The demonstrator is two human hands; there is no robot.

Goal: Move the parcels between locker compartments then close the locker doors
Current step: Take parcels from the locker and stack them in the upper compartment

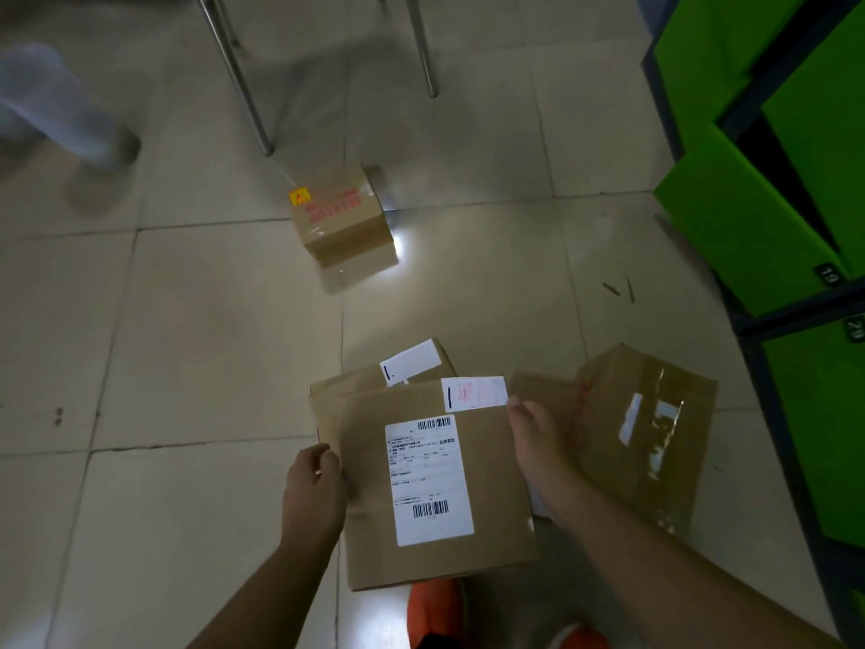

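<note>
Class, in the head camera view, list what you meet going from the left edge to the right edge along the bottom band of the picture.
left hand → labelled parcel held between both hands → right hand → taped parcel → green locker doors

Labelled parcel (435, 484) between hands, lockers (772, 203) right, small box (344, 217) beyond.

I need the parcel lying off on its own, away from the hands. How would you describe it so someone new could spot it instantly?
Start from the metal chair legs at the top of the view. Just below them on the tiled floor lies a small cardboard box, well apart from the parcels by the hands. Unlike those, it carries red print and a yellow-orange sticker at one corner, with no white shipping label visible.
</note>
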